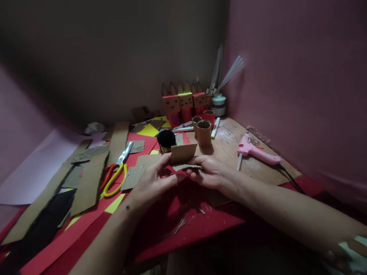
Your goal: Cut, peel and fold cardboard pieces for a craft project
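Nearby, tubes [204, 135] behind held cardboard [183, 154], glue gun [259, 152] right

Worktable [206, 229] before you: arrangement of items.
A cardboard piece [183, 153] sits between your left hand [155, 177] and right hand [209, 170]. Left: scissors [119, 165] beside cardboard strips [93, 183]. Right: a glue gun [255, 151] on a board [225, 151]. Beyond your hands: tubes [204, 137], with figures [185, 103] behind, left of a jar [219, 105].
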Tool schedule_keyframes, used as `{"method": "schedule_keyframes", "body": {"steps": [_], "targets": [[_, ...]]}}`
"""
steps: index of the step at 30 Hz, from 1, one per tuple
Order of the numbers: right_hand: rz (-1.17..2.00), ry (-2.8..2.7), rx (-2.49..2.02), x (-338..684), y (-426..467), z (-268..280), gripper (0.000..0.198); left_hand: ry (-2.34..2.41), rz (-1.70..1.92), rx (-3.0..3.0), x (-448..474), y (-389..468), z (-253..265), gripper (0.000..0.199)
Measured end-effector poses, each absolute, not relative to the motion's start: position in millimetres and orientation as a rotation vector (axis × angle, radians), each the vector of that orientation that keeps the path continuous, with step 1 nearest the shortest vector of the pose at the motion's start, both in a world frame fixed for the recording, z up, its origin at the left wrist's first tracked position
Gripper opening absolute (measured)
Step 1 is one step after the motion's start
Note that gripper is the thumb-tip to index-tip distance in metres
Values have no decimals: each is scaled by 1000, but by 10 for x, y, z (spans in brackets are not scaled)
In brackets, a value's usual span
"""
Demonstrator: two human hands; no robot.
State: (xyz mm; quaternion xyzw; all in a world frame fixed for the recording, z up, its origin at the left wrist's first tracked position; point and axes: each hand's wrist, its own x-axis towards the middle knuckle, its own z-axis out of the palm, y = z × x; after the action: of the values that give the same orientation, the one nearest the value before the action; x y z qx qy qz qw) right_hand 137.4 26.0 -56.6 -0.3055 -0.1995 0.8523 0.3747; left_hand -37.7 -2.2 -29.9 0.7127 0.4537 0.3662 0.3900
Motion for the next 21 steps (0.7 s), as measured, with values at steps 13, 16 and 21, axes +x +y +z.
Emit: {"method": "schedule_keyframes", "body": {"steps": [13, 16, 21], "targets": [[1527, -1282, -654, 1385, 79, -477, 27, 1268, 1056, 1713, -330, -55, -301, 30], [1448, -1335, -699, 1370, 64, -491, 20, 1289, 1088, 1729, -272, -82, -270, 25], [1297, -1412, -749, 1299, 36, -546, 18, 1232, 1191, 1621, -146, -121, -339, 20]]}}
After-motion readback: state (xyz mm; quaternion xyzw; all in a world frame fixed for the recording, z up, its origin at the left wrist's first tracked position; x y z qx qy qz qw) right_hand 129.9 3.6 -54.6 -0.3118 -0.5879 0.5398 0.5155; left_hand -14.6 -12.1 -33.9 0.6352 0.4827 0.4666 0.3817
